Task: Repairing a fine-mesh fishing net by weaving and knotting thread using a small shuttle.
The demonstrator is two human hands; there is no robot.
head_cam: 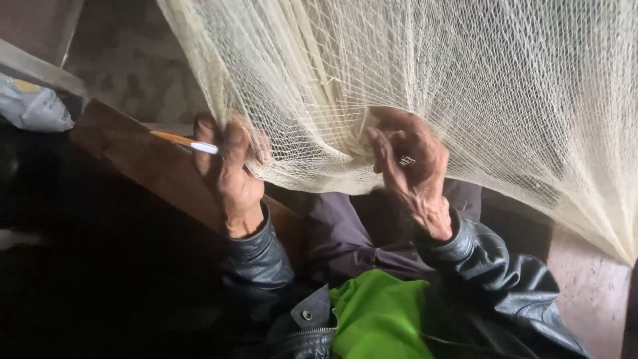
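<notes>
Green shirt (379, 316) lowest; left hand (229, 169) pinches net (465, 86) plus needle (183, 141), right hand (409, 169) fingers curled gripping net too.

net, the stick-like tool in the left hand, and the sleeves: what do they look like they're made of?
Net: fine cream twine, knotted mesh, probably nylon or cotton; matte and see-through. Tool in the left hand: slim orange shaft with a white tip, looks like plastic, could be painted wood. Sleeves: black leather or faux leather, going by the creased, slightly glossy surface.
</notes>
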